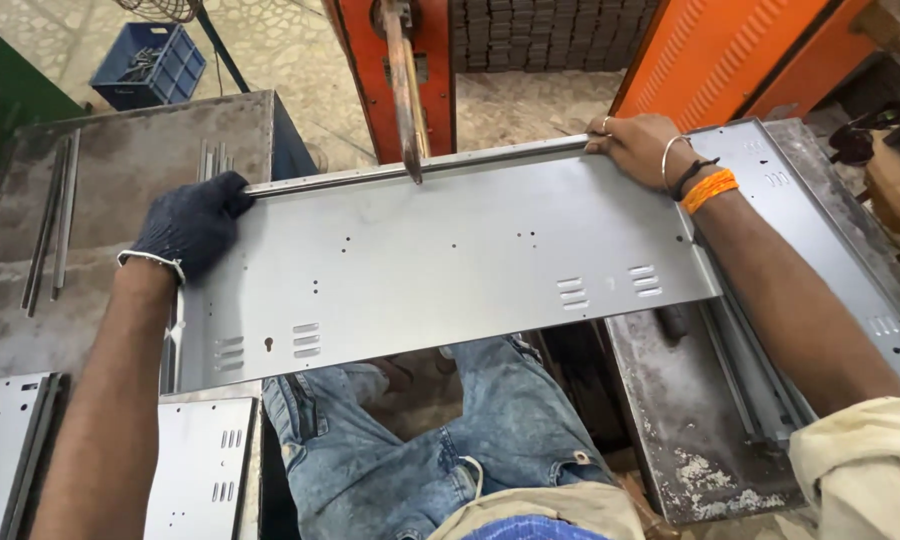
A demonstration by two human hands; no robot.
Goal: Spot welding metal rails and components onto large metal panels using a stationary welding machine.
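Seated person holds a long grey metal sheet [440, 265] across the lap. Gloved left hand [192, 225] grips its far left corner, fingers closed; bare right hand [638, 145] clamps the far right edge. A rusty metal arm [406, 90] of an orange machine [395, 60] touches the sheet's far edge, seemingly mid-weld; shifting the sheet sideways needs level hands.
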